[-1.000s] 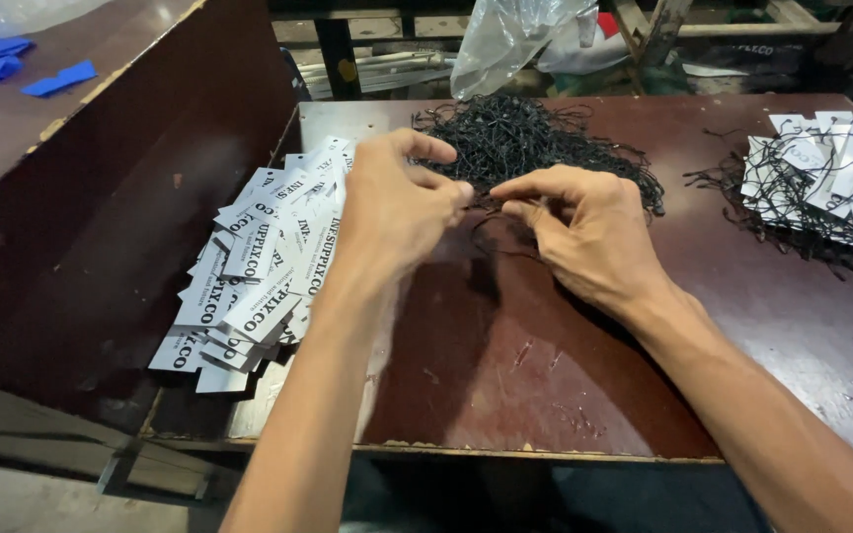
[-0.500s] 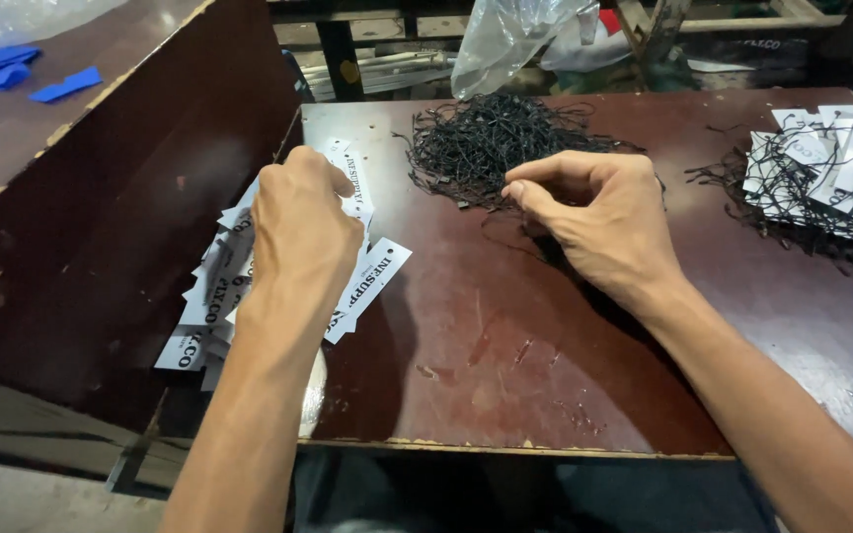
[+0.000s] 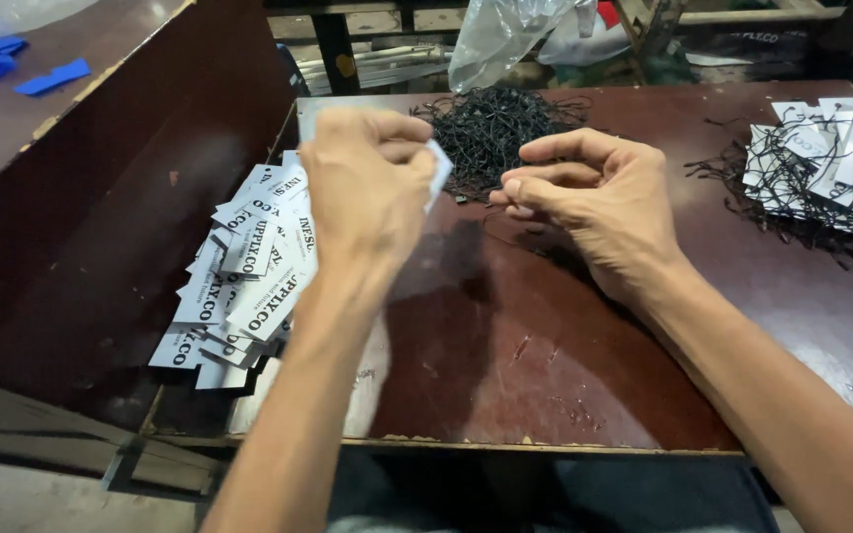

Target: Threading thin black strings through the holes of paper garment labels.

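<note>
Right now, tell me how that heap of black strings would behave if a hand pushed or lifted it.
The heap of black strings looks thin and tangled, so it would likely be floppy and light. Loose ends stray over the table, so a push would probably drag it unevenly, and a lift might bring up a clump.

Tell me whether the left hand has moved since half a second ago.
Yes. The left hand has lifted off the pile of white tags and swung right, toward the heap of black strings, holding one white tag.

Small white rectangular paper tag (image 3: 437, 170), held upright off the dark red table, black cord pile (image 3: 499, 128) at its two o'clock, white printed tag stack (image 3: 249, 266) at eight o'clock
</note>
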